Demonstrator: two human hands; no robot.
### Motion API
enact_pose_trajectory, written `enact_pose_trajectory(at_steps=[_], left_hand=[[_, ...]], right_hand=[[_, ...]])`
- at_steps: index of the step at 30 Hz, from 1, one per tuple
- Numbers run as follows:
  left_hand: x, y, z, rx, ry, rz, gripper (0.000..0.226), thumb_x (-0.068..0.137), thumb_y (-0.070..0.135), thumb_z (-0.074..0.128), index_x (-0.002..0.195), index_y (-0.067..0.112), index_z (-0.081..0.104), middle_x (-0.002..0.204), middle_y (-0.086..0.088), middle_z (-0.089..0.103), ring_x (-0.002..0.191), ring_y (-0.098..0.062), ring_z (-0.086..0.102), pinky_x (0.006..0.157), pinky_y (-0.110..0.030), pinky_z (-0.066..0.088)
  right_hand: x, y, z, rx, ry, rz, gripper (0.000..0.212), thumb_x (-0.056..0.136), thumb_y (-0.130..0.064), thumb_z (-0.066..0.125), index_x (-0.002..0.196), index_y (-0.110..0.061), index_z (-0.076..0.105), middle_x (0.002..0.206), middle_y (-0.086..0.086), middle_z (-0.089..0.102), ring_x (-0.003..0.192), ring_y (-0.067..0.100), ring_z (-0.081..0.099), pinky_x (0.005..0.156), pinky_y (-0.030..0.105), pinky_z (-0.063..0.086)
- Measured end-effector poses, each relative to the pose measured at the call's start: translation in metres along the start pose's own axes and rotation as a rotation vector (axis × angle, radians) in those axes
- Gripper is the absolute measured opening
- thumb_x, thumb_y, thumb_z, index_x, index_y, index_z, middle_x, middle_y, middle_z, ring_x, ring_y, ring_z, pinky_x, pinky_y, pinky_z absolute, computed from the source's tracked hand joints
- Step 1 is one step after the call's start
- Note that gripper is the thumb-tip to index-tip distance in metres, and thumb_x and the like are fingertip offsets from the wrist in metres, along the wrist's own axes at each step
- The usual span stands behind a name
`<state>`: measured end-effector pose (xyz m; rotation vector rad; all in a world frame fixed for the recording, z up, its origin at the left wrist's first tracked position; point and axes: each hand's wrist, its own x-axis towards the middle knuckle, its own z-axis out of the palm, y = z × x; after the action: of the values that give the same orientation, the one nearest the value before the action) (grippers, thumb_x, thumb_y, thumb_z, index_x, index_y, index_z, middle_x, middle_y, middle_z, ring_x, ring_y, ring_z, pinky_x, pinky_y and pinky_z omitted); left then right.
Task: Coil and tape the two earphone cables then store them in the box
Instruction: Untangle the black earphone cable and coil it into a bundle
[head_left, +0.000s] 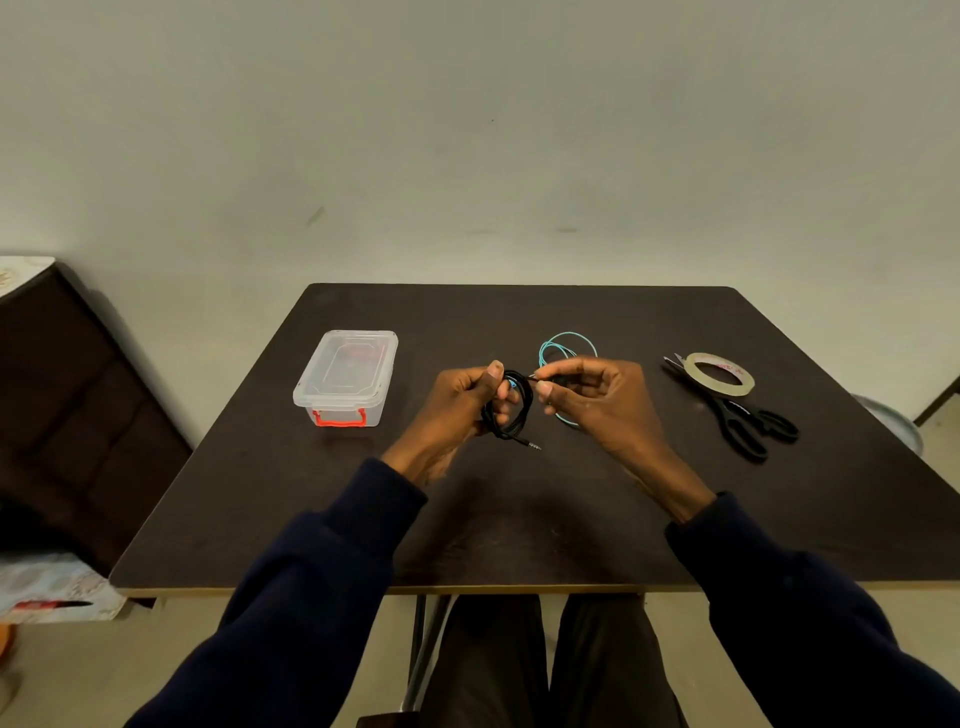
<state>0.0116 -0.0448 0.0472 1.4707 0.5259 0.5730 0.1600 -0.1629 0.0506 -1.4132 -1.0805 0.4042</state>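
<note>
My left hand (462, 400) grips a coil of black earphone cable (514, 410) above the table, thumb on top; its jack plug hangs out at the bottom. My right hand (597, 395) pinches the other end of the black cable just right of the coil. A turquoise earphone cable (566, 345) lies in loose loops on the table behind and under my right hand, partly hidden. A clear plastic box (345, 376) with a lid on and red latch stands to the left. A roll of clear tape (719, 374) lies at the right.
Black scissors (748, 421) lie under and in front of the tape roll. The dark table (519, 519) reaches the wall at the back. A dark cabinet stands at the left, and a grey round object is on the floor at the right.
</note>
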Motion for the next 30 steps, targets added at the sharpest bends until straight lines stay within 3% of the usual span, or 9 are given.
enact_pose_trajectory(at_steps=[4, 7, 13, 16, 18, 22, 26, 30], left_hand=[[-0.003, 0.001, 0.002, 0.021, 0.011, -0.008, 0.037, 0.106, 0.032, 0.046, 0.094, 0.002, 0.064, 0.079, -0.004, 0.064, 0.067, -0.01, 0.056, 0.067, -0.021, 0.054], [-0.005, 0.003, 0.005, 0.04, 0.0, -0.006, 0.034, 0.107, 0.029, 0.045, 0.094, 0.003, 0.062, 0.082, -0.007, 0.06, 0.069, -0.013, 0.055, 0.067, -0.021, 0.054], [-0.004, 0.009, 0.004, -0.032, 0.03, -0.024, 0.035, 0.106, 0.032, 0.045, 0.089, 0.008, 0.063, 0.08, -0.005, 0.065, 0.071, -0.014, 0.061, 0.071, -0.028, 0.059], [-0.003, 0.008, 0.003, -0.045, 0.011, -0.045, 0.037, 0.105, 0.035, 0.046, 0.083, 0.01, 0.06, 0.091, -0.011, 0.068, 0.078, -0.019, 0.065, 0.068, -0.03, 0.059], [-0.002, 0.006, 0.002, -0.075, 0.005, -0.047, 0.038, 0.105, 0.036, 0.046, 0.079, 0.012, 0.06, 0.094, -0.014, 0.068, 0.077, -0.019, 0.066, 0.064, -0.026, 0.057], [0.0, 0.004, -0.001, -0.091, -0.012, -0.051, 0.038, 0.103, 0.039, 0.049, 0.079, 0.013, 0.064, 0.084, -0.011, 0.068, 0.073, -0.017, 0.067, 0.066, -0.027, 0.058], [0.002, 0.002, 0.002, -0.086, -0.061, -0.042, 0.038, 0.103, 0.041, 0.049, 0.076, 0.015, 0.059, 0.089, -0.011, 0.066, 0.077, -0.017, 0.068, 0.066, -0.026, 0.057], [0.002, 0.003, 0.004, -0.068, -0.101, -0.061, 0.038, 0.103, 0.04, 0.048, 0.076, 0.015, 0.058, 0.08, -0.009, 0.063, 0.076, -0.018, 0.064, 0.064, -0.024, 0.056]], right_hand=[[-0.003, -0.002, -0.001, 0.135, 0.006, 0.032, 0.02, 0.083, -0.005, 0.077, 0.103, -0.003, 0.075, 0.089, 0.01, 0.078, 0.08, 0.026, 0.076, 0.073, 0.024, 0.058], [-0.003, -0.003, -0.002, 0.197, 0.041, 0.007, 0.022, 0.082, -0.004, 0.078, 0.104, -0.003, 0.074, 0.091, 0.011, 0.078, 0.083, 0.029, 0.076, 0.075, 0.027, 0.06], [-0.013, 0.002, 0.009, -0.114, 0.032, -0.108, 0.023, 0.077, -0.008, 0.084, 0.098, -0.01, 0.078, 0.092, -0.002, 0.077, 0.084, 0.011, 0.074, 0.074, 0.025, 0.06], [-0.018, 0.005, 0.015, -0.2, 0.025, -0.158, 0.028, 0.074, -0.012, 0.086, 0.101, -0.01, 0.078, 0.098, -0.003, 0.076, 0.087, 0.004, 0.073, 0.075, 0.021, 0.059], [-0.019, 0.007, 0.02, -0.198, 0.037, -0.176, 0.03, 0.075, -0.008, 0.085, 0.104, -0.007, 0.077, 0.102, 0.0, 0.073, 0.09, 0.005, 0.072, 0.076, 0.02, 0.059], [-0.021, 0.008, 0.023, -0.304, 0.052, -0.182, 0.025, 0.087, -0.005, 0.074, 0.112, -0.006, 0.074, 0.11, 0.008, 0.068, 0.101, 0.017, 0.069, 0.083, 0.033, 0.061], [-0.021, 0.004, 0.025, -0.338, 0.1, -0.242, 0.023, 0.081, -0.008, 0.08, 0.103, -0.011, 0.078, 0.099, 0.0, 0.074, 0.09, 0.007, 0.07, 0.079, 0.029, 0.061], [-0.018, 0.005, 0.03, -0.309, 0.163, -0.165, 0.016, 0.075, -0.009, 0.085, 0.088, -0.013, 0.078, 0.087, -0.007, 0.075, 0.078, 0.001, 0.071, 0.073, 0.026, 0.061]])
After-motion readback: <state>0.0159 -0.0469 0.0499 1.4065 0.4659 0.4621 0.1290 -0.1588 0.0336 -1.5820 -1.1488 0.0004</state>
